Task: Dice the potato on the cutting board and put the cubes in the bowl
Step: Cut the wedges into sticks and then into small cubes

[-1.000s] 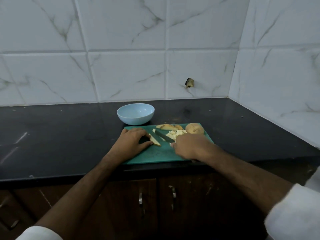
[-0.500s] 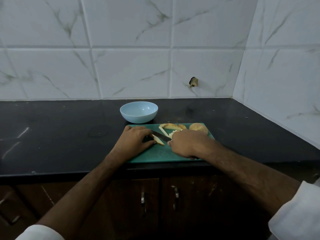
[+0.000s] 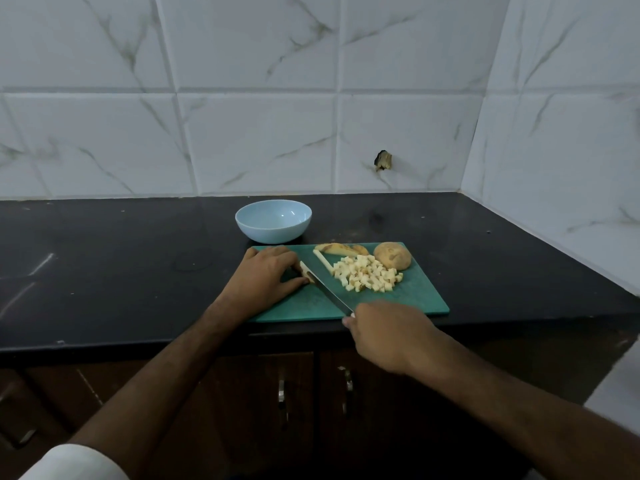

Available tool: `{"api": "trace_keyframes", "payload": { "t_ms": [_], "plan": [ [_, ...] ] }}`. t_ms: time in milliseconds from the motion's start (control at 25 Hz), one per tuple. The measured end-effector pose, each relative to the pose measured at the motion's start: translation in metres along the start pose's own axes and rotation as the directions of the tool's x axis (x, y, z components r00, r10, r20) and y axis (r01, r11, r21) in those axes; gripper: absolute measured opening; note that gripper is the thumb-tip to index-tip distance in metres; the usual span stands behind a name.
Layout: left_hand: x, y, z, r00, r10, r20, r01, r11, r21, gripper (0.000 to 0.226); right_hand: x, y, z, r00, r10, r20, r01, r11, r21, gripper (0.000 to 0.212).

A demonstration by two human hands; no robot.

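- The left hand (image 3: 265,277) lies on the left part of the green cutting board (image 3: 408,299), fingers curled down over a potato slice (image 3: 307,274); only a thin pale edge of that slice shows past the fingertips, so its full shape is hidden.
- The right hand (image 3: 388,336) sits at the near edge of the board, closed round the handle of a knife (image 3: 329,292); the handle is wholly covered by the fist, and only the blade shows.
- The blade runs from the right hand up and left to the slice; its tip meets the slice beside the left fingertips, though whether it has entered the slice is hard to make out.
- A heap of pale potato cubes (image 3: 367,277) lies on the right middle of the board, with a long pale strip (image 3: 323,262) just left of it.
- At the far edge of the board lie skin-on wedges (image 3: 337,249), and right of them an uncut, rounded potato piece (image 3: 392,256), touching the heap.
- The light blue bowl (image 3: 273,220) stands on the dark counter (image 3: 104,271) just beyond the board's far left corner; the part of its inside that shows holds no cubes.
- White sleeves are cut off at the bottom and right edges of the view.
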State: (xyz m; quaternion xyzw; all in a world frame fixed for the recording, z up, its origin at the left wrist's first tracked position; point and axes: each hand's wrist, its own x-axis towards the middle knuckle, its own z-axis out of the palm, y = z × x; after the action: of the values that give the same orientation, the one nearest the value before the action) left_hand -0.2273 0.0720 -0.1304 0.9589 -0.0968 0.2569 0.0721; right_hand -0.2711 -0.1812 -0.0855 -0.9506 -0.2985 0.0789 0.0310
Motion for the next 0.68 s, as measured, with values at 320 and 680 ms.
{"api": "trace_keyframes", "payload": {
  "t_ms": [320,680],
  "plan": [
    [-0.007,0.004,-0.005,1.000,-0.025,0.009,0.025,0.996,-0.081,0.016,0.008,0.015,-0.016,0.997,0.011,-0.079,-0.023,0.987,-0.158,0.040],
    [-0.005,0.006,-0.007,0.998,0.055,0.009,-0.054,0.996,-0.070,0.005,0.034,0.025,-0.030,0.996,0.068,-0.055,-0.071,0.997,-0.040,0.047]
  ]
}}
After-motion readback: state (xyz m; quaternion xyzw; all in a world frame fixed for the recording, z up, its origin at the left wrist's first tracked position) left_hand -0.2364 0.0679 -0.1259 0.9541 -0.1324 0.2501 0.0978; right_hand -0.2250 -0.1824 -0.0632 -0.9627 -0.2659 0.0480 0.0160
